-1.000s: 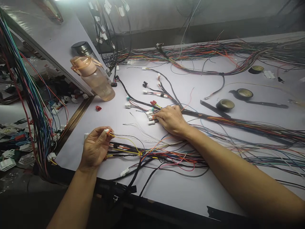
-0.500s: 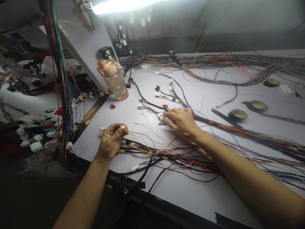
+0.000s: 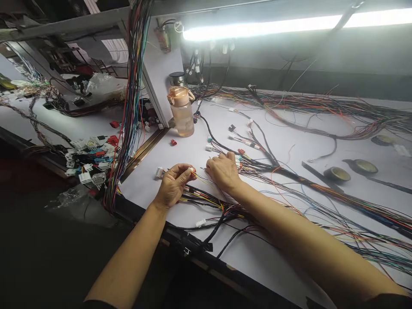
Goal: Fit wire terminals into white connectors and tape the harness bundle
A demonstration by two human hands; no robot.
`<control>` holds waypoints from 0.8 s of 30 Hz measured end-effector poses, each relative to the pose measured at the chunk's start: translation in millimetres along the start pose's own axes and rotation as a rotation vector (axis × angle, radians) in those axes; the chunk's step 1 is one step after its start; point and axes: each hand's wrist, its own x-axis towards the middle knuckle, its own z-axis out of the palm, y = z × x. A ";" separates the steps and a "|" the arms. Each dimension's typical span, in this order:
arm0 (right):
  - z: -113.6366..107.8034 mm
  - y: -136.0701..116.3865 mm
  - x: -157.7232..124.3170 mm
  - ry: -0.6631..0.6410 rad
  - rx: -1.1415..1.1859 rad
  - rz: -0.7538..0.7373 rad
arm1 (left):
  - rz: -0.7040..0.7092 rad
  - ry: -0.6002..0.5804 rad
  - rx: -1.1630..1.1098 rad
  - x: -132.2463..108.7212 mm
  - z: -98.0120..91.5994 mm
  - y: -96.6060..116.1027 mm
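My left hand (image 3: 172, 184) is closed, pinching a small red-and-white connector (image 3: 193, 171) between thumb and forefinger; thin wires, one of them yellow, trail from it to the right. Just right of it, my right hand (image 3: 223, 172) has its fingers curled in a pinch on a thin wire (image 3: 202, 168), whose tip sticks out to the left. The fingertips' undersides are hidden. Behind the right hand are a red connector (image 3: 241, 152) and white connectors of a taped harness branch (image 3: 283, 171). Below both hands runs another wire bundle (image 3: 222, 210) with a white connector (image 3: 201, 223).
A water bottle (image 3: 183, 113) stands at the back left, near a loose red connector (image 3: 173, 142). Hanging wires (image 3: 130, 103) cross the left side, beside a connector pile (image 3: 93, 161). Tape rolls (image 3: 337, 174) lie at the right. A lamp (image 3: 257, 30) shines above.
My right hand has left the white connectors and moved towards my left hand, now pinching a wire. The left hand keeps the red-and-white connector. The view has swung left.
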 end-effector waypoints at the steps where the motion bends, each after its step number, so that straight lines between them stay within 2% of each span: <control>1: -0.8 0.5 -1.2 -0.003 0.010 0.004 | -0.002 -0.005 0.001 0.0 -0.2 -0.2; 7: -18.8 -0.2 -17.8 0.041 0.141 0.043 | -0.014 -0.007 -0.014 -1.6 0.2 0.7; 12: -25.4 -6.0 -31.9 0.212 0.424 -0.014 | -0.032 0.003 -0.049 -1.8 4.2 2.4; 18: -26.5 -12.6 -39.4 0.393 0.381 -0.110 | -0.050 -0.005 -0.075 -2.2 4.3 3.4; 24: -29.5 -15.4 -43.0 0.400 0.333 -0.126 | -0.057 -0.029 -0.065 -3.1 4.9 4.2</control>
